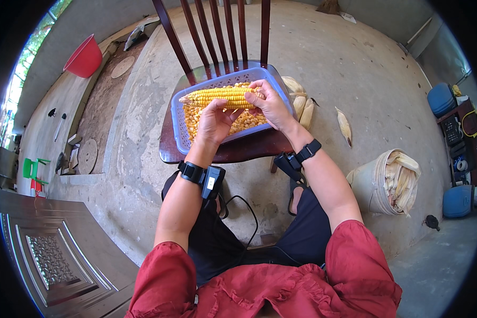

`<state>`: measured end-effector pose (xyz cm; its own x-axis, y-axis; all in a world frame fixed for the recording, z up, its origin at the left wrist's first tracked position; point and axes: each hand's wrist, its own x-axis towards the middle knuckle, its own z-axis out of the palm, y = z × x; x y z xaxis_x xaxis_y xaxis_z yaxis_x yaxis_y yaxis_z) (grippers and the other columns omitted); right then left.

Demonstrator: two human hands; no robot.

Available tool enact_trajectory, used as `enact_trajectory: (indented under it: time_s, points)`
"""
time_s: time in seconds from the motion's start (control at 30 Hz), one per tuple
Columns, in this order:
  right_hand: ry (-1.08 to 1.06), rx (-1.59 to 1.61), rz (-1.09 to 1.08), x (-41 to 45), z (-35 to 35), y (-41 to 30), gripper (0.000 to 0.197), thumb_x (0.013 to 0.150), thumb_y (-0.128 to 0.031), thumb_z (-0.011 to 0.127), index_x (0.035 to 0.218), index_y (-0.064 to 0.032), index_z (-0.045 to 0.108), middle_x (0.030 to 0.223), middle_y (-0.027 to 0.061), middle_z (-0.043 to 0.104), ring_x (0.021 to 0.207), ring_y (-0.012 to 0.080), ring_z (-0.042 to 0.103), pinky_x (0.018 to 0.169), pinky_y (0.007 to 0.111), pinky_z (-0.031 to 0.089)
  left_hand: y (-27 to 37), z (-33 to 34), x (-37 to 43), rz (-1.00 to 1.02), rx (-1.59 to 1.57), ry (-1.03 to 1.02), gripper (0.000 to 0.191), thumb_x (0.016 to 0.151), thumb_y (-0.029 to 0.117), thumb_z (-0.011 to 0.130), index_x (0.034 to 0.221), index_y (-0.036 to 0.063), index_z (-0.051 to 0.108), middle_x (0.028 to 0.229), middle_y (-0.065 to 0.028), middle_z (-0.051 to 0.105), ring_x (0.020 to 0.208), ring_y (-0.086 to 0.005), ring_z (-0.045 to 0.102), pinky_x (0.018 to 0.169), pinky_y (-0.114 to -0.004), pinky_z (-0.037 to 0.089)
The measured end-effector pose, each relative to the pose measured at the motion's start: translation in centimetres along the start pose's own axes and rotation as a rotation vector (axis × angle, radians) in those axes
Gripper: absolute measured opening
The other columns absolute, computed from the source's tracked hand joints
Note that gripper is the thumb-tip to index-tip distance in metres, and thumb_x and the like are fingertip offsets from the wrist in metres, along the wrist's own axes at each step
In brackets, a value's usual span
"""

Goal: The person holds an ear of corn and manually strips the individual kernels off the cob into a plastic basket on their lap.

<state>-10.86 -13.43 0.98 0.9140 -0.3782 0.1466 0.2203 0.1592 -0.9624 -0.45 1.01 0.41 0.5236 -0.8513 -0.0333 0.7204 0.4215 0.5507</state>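
Observation:
A husked ear of yellow corn (pixel 222 97) lies level between my two hands, its pale tip pointing left. My left hand (pixel 216 121) grips it from below near the middle, thumb along the near side. Around the right end, my right hand (pixel 272 104) has its thumb and fingers on the kernels. Directly beneath is a blue plastic basket (pixel 180 131) with pierced walls, holding loose corn kernels (pixel 244 122). The basket rests on the seat of a dark wooden chair (pixel 244 153), whose slatted back stands at the far side. My hands hide some of the kernels.
Several unhusked corn ears (pixel 300 103) lie on the floor right of the chair, with another ear (pixel 343 126) farther right. A bucket (pixel 371 187) full of husks stands at my right. A red basin (pixel 85 59) is at far left, a panelled door (pixel 103 230) at near left.

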Motion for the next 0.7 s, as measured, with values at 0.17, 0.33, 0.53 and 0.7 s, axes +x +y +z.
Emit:
enact_trajectory:
  time_s: [0.17,0.33,0.53,0.7]
  points:
    - [0.009,0.095,0.016,0.14,0.24,0.06,0.03,0.093,-0.031,0.055,0.109,-0.0068,0.048,0.086,0.0054,0.058,0.06,0.0086,0.057,0.051,0.019,0.047,0.05,-0.08,0.36,-0.007,-0.059,0.057,0.031,0.08,0.009,0.059,0.109,0.0018,0.051,0.112,-0.013,0.058,0.107,-0.0275,0.055,0.098,-0.043,0.044]
    - [-0.014,0.225,0.002,0.14,0.2,0.1,0.037,0.097,-0.039,0.042,0.11,-0.0052,0.049,0.087,0.0058,0.06,0.058,0.01,0.057,0.048,0.02,0.046,0.05,-0.08,0.26,0.003,-0.057,0.038,0.031,0.08,0.008,0.058,0.109,0.0009,0.051,0.111,-0.0131,0.057,0.106,-0.0278,0.055,0.098,-0.043,0.044]
    - [-0.048,0.066,0.138,0.62,-0.34,0.48,0.036,0.098,-0.04,0.041,0.111,-0.0081,0.051,0.09,0.0015,0.057,0.064,0.0072,0.051,0.055,0.018,0.043,-0.25,-0.33,0.35,0.018,-0.015,0.038,0.025,0.081,0.004,0.056,0.105,0.0008,0.054,0.11,-0.0126,0.059,0.103,-0.0259,0.056,0.097,-0.043,0.044]
    - [0.034,0.002,0.083,0.77,-0.09,0.99,0.031,0.097,-0.036,0.045,0.11,-0.0087,0.052,0.089,-0.0025,0.055,0.067,0.003,0.047,0.055,0.016,0.04,-0.34,-0.59,0.47,0.027,0.001,0.009,0.019,0.081,0.004,0.057,0.1,0.001,0.057,0.108,-0.0121,0.06,0.104,-0.0249,0.056,0.098,-0.043,0.043]
